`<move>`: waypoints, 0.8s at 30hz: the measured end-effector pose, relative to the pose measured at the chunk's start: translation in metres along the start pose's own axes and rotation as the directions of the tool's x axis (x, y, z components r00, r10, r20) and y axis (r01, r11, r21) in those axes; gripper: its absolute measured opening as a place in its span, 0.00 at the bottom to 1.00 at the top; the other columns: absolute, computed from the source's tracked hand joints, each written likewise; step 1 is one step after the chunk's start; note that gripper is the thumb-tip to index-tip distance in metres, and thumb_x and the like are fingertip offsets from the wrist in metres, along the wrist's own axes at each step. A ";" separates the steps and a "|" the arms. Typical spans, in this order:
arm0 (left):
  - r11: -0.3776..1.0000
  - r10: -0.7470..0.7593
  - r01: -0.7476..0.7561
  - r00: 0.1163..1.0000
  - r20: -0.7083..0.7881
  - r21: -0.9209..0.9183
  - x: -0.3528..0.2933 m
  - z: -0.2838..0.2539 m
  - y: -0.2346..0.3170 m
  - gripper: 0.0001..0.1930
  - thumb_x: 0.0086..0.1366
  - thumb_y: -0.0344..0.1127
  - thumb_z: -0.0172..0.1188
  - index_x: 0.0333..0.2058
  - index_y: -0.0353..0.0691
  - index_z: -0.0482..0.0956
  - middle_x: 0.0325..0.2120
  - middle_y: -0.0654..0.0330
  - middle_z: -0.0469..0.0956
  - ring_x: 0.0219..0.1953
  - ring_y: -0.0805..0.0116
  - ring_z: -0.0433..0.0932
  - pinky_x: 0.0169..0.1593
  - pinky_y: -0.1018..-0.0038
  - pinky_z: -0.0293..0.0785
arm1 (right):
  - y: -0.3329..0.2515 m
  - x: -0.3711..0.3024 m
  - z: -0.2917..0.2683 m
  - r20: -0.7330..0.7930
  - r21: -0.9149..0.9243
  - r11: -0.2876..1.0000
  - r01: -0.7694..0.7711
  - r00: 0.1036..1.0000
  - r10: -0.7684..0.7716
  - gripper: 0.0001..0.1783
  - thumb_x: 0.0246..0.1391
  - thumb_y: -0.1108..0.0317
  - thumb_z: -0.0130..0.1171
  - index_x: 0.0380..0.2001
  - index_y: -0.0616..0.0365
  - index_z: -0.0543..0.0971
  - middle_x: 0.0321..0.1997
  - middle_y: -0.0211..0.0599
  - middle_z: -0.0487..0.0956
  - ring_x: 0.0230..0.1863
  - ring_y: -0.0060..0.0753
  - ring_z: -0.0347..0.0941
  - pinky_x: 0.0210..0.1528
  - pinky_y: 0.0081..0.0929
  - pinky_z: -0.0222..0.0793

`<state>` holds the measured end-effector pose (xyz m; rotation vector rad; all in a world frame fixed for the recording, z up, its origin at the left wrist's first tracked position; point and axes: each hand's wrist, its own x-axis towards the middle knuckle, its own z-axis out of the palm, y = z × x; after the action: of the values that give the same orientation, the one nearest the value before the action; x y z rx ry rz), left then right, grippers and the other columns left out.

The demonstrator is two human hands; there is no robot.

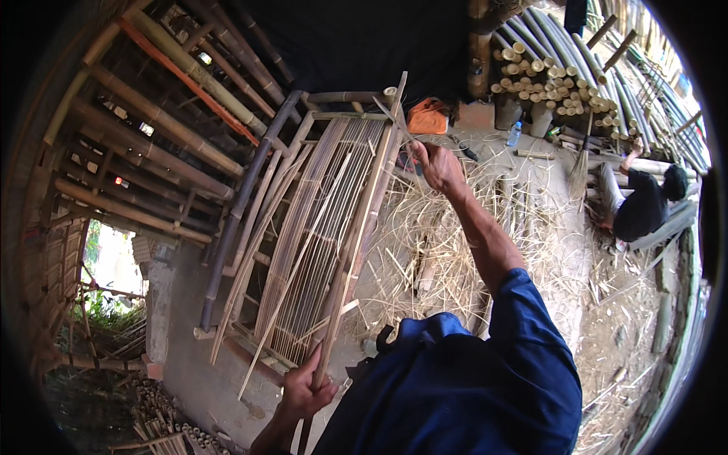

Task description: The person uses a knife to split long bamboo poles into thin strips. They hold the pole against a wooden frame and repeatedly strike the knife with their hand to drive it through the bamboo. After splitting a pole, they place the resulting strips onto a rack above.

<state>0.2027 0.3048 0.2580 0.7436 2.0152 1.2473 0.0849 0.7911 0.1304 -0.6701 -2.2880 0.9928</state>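
Note:
My left hand (307,390) is closed around the near end of a long bamboo strip (355,254). This strip runs away from me along the right side of a bamboo frame. Far along it, my right hand (440,168) grips a thin, pointed grey blade, which looks like a knife (397,121), slanting across the strip's far end. Its handle is hidden in my fingers. Between the frame's side poles lies a panel of many narrow bamboo slats (318,227). A loose pale strip (292,277) crosses the panel diagonally.
Bamboo shavings (432,235) cover the floor to the right. Beyond are an orange bag (428,116), a water bottle (515,134) and stacked bamboo poles (557,68). A person in dark clothing (641,205) crouches at far right. A bamboo rack (152,114) stands at left.

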 end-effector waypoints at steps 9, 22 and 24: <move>0.887 -0.038 0.073 0.996 -0.087 0.456 -0.092 -0.029 -0.042 0.39 0.53 0.38 0.72 0.64 0.47 0.66 0.13 0.64 0.73 0.13 0.70 0.72 0.19 0.69 0.71 | 0.103 0.106 -0.083 -0.100 -0.123 0.876 -0.467 0.884 0.457 0.51 0.59 0.23 0.33 0.42 0.65 0.83 0.41 0.69 0.80 0.48 0.70 0.76 0.51 0.53 0.72; 0.997 -0.048 0.028 0.961 -0.272 -0.078 0.178 -0.013 0.001 0.31 0.72 0.52 0.55 0.60 0.28 0.70 0.11 0.69 0.66 0.10 0.82 0.64 0.13 0.82 0.59 | -0.085 -0.155 0.035 0.366 0.029 0.995 0.098 0.925 -0.101 0.38 0.64 0.31 0.36 0.36 0.58 0.77 0.29 0.53 0.80 0.28 0.49 0.81 0.27 0.49 0.76; 0.997 0.071 -0.080 0.941 -0.329 -0.012 0.198 -0.005 -0.001 0.38 0.67 0.55 0.61 0.63 0.26 0.65 0.12 0.69 0.67 0.10 0.83 0.64 0.13 0.83 0.59 | -0.106 -0.185 0.040 0.357 0.096 0.977 0.192 0.909 -0.214 0.36 0.64 0.32 0.40 0.36 0.58 0.75 0.32 0.54 0.80 0.29 0.54 0.80 0.29 0.50 0.76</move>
<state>0.0735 0.4485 0.2145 0.6381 2.2479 1.5223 0.1694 0.5916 0.1358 -0.2233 -2.5699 1.1552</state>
